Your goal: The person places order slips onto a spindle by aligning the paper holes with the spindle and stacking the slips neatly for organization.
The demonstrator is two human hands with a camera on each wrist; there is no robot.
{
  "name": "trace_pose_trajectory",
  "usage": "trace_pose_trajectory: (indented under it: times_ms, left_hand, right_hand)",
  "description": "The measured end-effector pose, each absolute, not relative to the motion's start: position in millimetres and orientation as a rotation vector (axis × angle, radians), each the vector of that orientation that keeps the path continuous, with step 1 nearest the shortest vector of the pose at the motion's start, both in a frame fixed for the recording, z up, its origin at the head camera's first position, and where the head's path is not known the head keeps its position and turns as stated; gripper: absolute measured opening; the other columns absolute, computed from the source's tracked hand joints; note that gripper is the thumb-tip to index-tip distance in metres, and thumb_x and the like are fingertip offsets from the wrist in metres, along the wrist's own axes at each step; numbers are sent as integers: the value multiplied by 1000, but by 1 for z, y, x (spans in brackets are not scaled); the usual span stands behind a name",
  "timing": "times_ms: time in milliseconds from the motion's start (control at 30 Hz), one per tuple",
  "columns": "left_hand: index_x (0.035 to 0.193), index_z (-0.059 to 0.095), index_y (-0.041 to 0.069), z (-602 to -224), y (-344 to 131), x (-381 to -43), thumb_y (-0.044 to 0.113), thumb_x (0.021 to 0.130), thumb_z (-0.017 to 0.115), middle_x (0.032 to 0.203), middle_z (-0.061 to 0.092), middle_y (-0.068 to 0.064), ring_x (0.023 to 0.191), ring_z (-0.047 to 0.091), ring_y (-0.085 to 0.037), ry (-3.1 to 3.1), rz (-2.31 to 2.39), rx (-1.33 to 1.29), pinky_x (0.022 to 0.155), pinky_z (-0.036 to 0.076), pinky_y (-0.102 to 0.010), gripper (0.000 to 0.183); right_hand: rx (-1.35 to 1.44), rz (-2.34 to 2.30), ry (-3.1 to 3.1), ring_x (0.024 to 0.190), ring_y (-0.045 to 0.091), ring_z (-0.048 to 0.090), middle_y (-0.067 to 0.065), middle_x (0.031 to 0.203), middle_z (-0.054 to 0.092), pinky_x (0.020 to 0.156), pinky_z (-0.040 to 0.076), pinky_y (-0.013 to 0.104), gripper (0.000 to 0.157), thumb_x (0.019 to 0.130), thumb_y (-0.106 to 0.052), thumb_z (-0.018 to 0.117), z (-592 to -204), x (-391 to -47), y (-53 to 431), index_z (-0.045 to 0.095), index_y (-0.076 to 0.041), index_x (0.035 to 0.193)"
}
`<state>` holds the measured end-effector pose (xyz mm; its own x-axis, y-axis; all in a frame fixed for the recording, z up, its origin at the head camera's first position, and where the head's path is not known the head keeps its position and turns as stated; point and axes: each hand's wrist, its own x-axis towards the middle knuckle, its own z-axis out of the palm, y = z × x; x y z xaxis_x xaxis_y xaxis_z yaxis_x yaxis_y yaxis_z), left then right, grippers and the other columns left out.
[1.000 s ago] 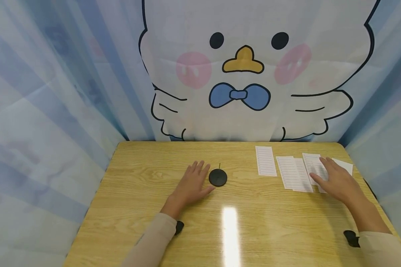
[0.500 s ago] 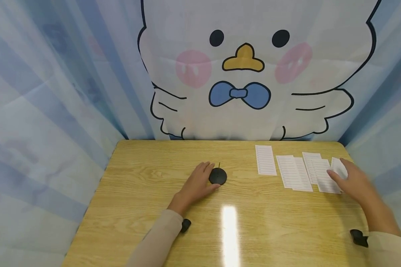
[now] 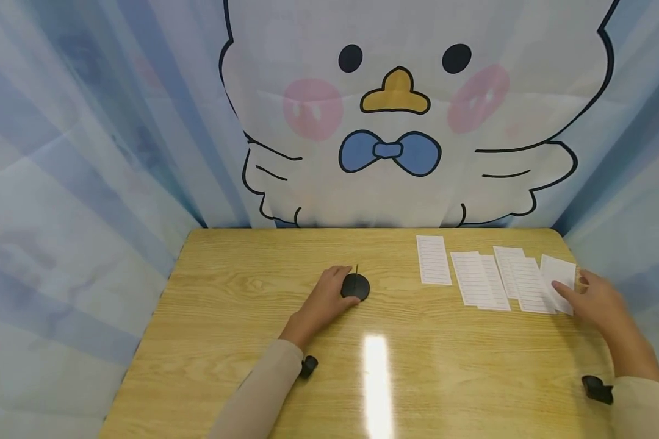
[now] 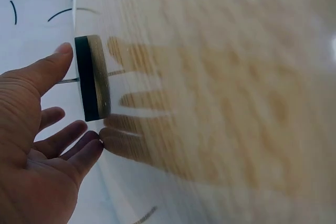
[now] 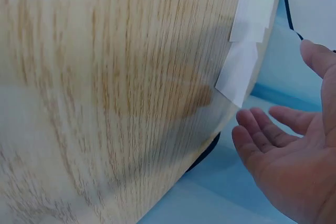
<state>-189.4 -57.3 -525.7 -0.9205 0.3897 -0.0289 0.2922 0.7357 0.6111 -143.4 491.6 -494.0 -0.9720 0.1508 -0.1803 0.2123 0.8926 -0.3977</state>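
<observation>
A black round base with a thin upright pin, like a paper spike point(image 3: 356, 288), stands mid-table. My left hand point(image 3: 321, 297) is around its left side. In the left wrist view, the thumb point(image 4: 59, 56) and index finger are spread above the base's top edge, apart from it, and the little finger is near the tabletop. My right hand point(image 3: 604, 305) is at the table's right edge, beside the rightmost paper slip point(image 3: 556, 269). The right wrist view shows its loosely bent fingers point(image 5: 257, 129) apart from that slip, holding nothing.
Several lined paper slips point(image 3: 434, 260) lie at the back right of the wooden table point(image 3: 241, 317), some overlapping. A patterned curtain point(image 3: 387, 201) hangs behind the table and along both sides. Light reflects off the tabletop near the front.
My left hand has moved right and closer around the paper spike. My right hand has moved right and slightly down, from above the slips to the rightmost slip's outer edge.
</observation>
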Motion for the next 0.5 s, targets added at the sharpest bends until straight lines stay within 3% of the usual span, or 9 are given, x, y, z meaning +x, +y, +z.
trace_pose_trajectory:
  times_ms: [200, 233, 300, 333, 367, 433, 500]
  left_hand:
    - [153, 48, 7, -526, -56, -194, 31, 92, 80, 152, 49, -16, 143, 45, -34, 2778, 977, 516, 114, 44, -48, 73]
    - [153, 48, 7, -527, -56, -195, 31, 92, 80, 152, 49, -17, 142, 45, -35, 2774, 987, 508, 114, 44, -48, 73]
    - [152, 49, 6, -527, -56, -196, 30, 91, 81, 151, 50, -17, 141, 46, -35, 2770, 998, 497, 113, 45, -48, 73]
    - [152, 49, 6, -527, -55, -196, 30, 91, 81, 150, 50, -17, 141, 46, -35, 2765, 999, 488, 113, 45, -48, 73]
    - [151, 50, 6, -526, -55, -196, 30, 91, 81, 149, 50, -17, 140, 46, -35, 2765, 998, 484, 112, 45, -48, 72]
    - [150, 52, 5, -526, -55, -196, 30, 91, 81, 147, 51, -16, 138, 48, -34, 2760, 987, 475, 111, 46, -48, 71]
    - [148, 54, 5, -526, -54, -196, 30, 91, 81, 144, 53, -16, 135, 49, -33, 2754, 979, 467, 109, 47, -47, 68]
  right_hand:
    - [321, -634, 2863, 119, 67, 40, 52, 138, 36, 91, 41, 72, 97, 107, -56, 43, -494, -145, 499, 15, 27, 148]
    - [326, -624, 2870, 109, 64, 46, 51, 127, 44, 85, 45, 68, 92, 106, -56, 43, -495, -145, 499, 27, 26, 145]
    - [336, -614, 2879, 86, 51, 50, 40, 101, 51, 72, 46, 56, 76, 106, -56, 45, -495, -145, 500, 49, 19, 119]
    - [336, -604, 2888, 75, 42, 46, 31, 86, 47, 66, 43, 49, 67, 106, -55, 46, -495, -144, 501, 50, 11, 98]
    - [339, -597, 2886, 68, 34, 39, 21, 77, 40, 62, 37, 43, 63, 105, -55, 47, -496, -144, 502, 42, 4, 85]
    - [344, -576, 2863, 67, 34, 40, 22, 76, 41, 62, 38, 42, 64, 105, -56, 47, -496, -144, 503, 40, 4, 82]
    - [364, -557, 2820, 81, 52, 50, 41, 94, 49, 71, 47, 53, 76, 105, -57, 45, -496, -144, 505, 54, 18, 105]
